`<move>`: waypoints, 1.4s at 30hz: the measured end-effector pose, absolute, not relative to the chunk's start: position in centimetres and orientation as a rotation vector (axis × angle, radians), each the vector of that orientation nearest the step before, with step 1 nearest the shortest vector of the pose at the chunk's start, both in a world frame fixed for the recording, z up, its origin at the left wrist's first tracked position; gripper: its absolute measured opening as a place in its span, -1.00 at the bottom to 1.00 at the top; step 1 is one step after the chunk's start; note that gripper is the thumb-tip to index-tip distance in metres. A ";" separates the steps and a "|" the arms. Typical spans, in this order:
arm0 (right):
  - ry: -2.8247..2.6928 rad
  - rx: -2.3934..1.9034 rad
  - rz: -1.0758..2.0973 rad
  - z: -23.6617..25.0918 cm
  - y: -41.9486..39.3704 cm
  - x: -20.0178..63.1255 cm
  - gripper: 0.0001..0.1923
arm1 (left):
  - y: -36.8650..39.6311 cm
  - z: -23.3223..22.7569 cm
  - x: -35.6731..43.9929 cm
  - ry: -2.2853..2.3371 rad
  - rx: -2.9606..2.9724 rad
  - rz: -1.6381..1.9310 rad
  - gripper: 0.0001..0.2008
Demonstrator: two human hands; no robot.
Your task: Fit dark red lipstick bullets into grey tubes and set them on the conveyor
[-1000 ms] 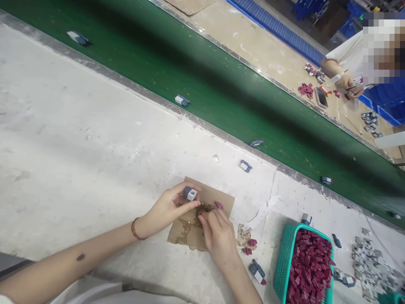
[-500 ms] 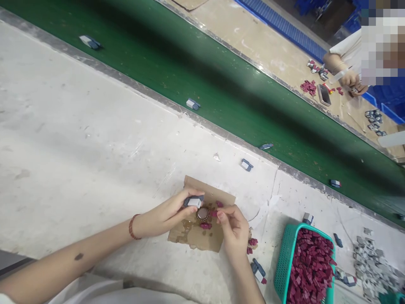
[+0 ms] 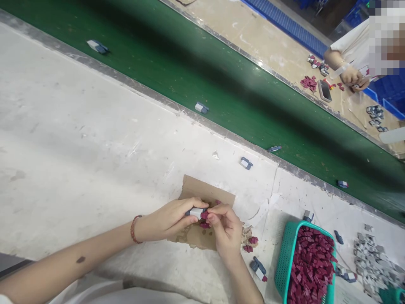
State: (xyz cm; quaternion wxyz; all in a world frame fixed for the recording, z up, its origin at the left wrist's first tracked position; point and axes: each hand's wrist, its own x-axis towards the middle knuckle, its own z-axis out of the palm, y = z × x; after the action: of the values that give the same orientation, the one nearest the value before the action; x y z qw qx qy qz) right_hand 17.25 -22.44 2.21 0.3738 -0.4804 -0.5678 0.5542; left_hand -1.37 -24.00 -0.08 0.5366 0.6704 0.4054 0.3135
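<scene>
Between the fingers and thumb of my left hand [image 3: 172,217] is a grey and dark blue plastic part [image 3: 196,212], its light grey face up. My right hand [image 3: 226,230] pinches a small maroon plastic piece [image 3: 204,214] against the right end of that part. Both hands are over a stained piece of brown cardboard [image 3: 205,188]. Another maroon piece [image 3: 205,225] lies on the cardboard just below the fingers, and one more [image 3: 218,202] shows behind my right hand. The round dish on the cardboard is hidden by my hands.
A green basket [image 3: 281,257] heaped with maroon pieces [image 3: 311,266] stands at right, beside a pile of light grey pieces [image 3: 368,257]. Beyond the white table [image 3: 95,139] runs a green conveyor belt [image 3: 152,63] carrying several blue-grey parts. Across it, a co-worker's hands [image 3: 352,78] handle parts.
My right hand has moved left and brought the maroon piece to the end of the plastic part. My left hand has shifted slightly down. Parts on the belt have moved right.
</scene>
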 end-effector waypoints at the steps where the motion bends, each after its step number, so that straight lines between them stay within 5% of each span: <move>1: -1.469 -1.228 1.428 2.1 -22.5 17.2 -0.74 | -24.0 -0.1 -1.3 0.962 1.614 0.740 -0.70; 19: -1.526 -1.271 1.463 2.7 -22.7 17.7 -0.80 | -23.3 2.1 -0.9 1.003 1.713 0.557 -0.70; 23: -1.635 -1.344 1.221 4.3 -22.2 19.9 -0.76 | -19.6 3.2 -0.7 1.067 1.817 0.595 -0.70; 32: -1.710 -2.077 0.067 7.8 -24.8 36.4 -0.68 | -1.9 1.9 2.6 1.504 2.192 0.728 -0.67; 42: -2.039 -2.222 0.007 6.0 -25.7 37.2 -0.59 | -0.1 -1.3 1.3 1.618 2.396 0.631 -0.50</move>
State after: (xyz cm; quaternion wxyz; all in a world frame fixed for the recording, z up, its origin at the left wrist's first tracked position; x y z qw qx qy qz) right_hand 37.21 -25.73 5.96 0.0628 -0.7352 -0.6749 0.0024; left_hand 1.31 -0.06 -1.34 0.0911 0.8062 0.5445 0.2125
